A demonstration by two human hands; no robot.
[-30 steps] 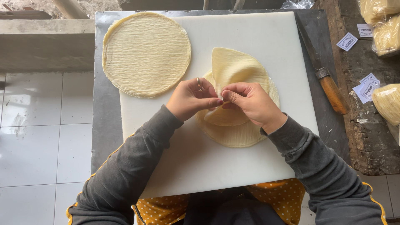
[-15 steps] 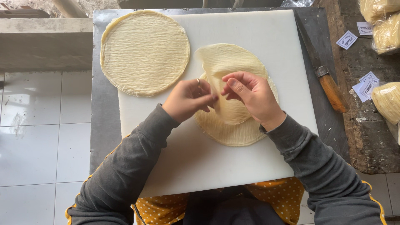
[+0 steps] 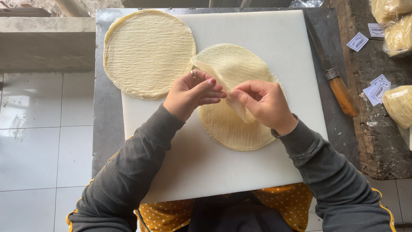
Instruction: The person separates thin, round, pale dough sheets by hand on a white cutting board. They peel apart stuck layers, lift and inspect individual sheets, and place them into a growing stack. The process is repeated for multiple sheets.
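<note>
Fingers of both my hands meet over the thin yellow sheet [image 3: 234,124] at the middle of the white cutting board [image 3: 266,32]. My left hand [image 3: 193,92] has its fingertips drawn together, pinched on the edge of a loose upper layer of the sheet [image 3: 227,64], which is lifted and folded back toward 11 o'clock. My right hand [image 3: 262,103] sits just beside it at 3 o'clock, fingers curled and closed on the same layer where it peels away from the round sheet beneath. That lower sheet lies flat on the board, reaching toward 6 o'clock under my right wrist. A second round sheet [image 3: 148,53], ridged and pale, lies flat at 10 o'clock, its left edge hanging past the board onto the grey metal bench [image 3: 107,129]. At 3 o'clock, off the board, a knife with a wooden handle [image 3: 343,96] rests on the bench edge. Beyond it, on a dark wooden surface [image 3: 377,150], lie small paper labels [image 3: 377,88] and bagged yellow bundles [image 3: 399,105].
</note>
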